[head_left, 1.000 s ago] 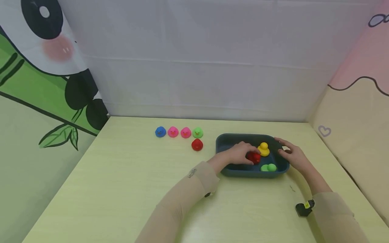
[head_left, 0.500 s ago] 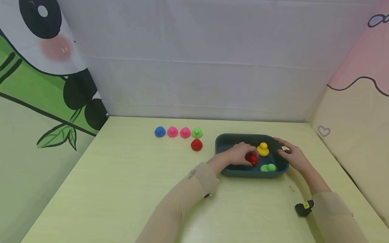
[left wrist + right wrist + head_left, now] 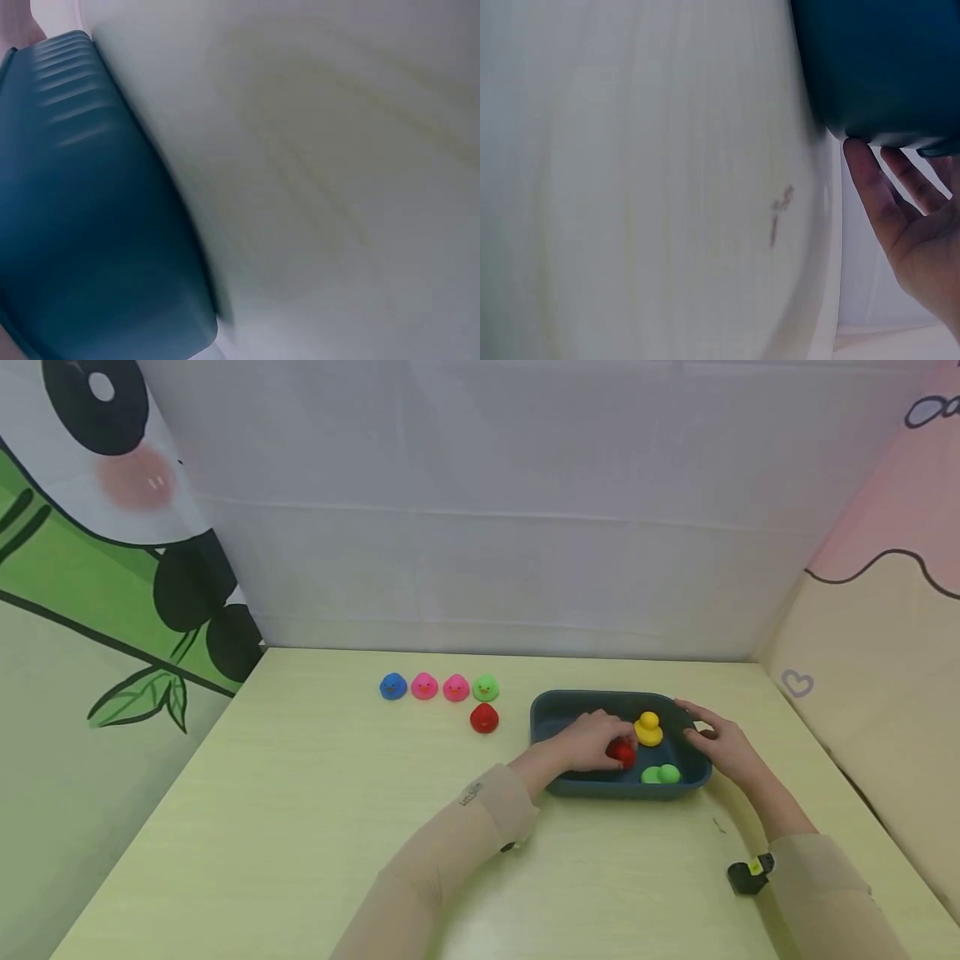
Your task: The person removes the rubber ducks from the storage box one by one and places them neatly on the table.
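Note:
In the head view, a dark teal tray [image 3: 577, 700] stands on the right part of the table. My left hand [image 3: 588, 742] reaches into it and grips a red rubber duck [image 3: 622, 753], partly hidden by the fingers. Beside that duck, a yellow rubber duck [image 3: 648, 730] sits upright and a green one [image 3: 662, 774] lies near the front wall. My right hand [image 3: 723, 745] holds the tray's right end, its thumb over the rim. The right wrist view shows its fingers [image 3: 874, 187] against the outside of the end wall. The left wrist view shows only the tray's outer side [image 3: 97, 195].
At the back of the table, left of the tray, a blue duck [image 3: 393, 686], two pink ducks [image 3: 424, 686] and a green duck [image 3: 486, 687] form a row. A red duck [image 3: 484, 718] sits in front of the green one. White fabric [image 3: 480, 577] hangs behind.
The red duck in my left hand has shifted slightly left within the tray, and the fingers cover it a little differently. My right hand keeps its place at the tray's end.

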`<state>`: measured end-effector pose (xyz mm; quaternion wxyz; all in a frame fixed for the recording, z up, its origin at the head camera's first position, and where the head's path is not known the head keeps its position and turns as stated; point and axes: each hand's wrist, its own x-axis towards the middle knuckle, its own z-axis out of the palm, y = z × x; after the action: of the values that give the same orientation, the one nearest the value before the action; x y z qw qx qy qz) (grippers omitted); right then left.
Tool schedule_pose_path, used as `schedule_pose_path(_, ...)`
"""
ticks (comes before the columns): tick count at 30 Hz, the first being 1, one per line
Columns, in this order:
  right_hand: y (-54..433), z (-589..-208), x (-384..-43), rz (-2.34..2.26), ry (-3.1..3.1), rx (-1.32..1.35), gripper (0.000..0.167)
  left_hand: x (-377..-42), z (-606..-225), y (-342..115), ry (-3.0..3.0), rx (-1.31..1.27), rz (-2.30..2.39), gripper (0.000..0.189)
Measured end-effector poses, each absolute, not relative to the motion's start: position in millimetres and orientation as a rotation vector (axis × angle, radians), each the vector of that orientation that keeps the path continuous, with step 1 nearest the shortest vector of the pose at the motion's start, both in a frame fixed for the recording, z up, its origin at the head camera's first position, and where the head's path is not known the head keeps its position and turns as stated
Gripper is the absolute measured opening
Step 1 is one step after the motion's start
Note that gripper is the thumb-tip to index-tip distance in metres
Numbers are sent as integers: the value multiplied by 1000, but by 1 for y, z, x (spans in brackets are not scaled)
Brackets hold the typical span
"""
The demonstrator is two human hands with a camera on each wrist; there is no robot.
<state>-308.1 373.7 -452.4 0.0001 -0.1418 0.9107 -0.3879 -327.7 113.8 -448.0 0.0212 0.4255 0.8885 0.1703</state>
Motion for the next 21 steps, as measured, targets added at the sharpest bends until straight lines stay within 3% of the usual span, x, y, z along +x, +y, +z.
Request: schedule_pose_path(21,374,-453,-308,-1201,2873,-468,51,-296,-410,80,2929,1122,747,32)
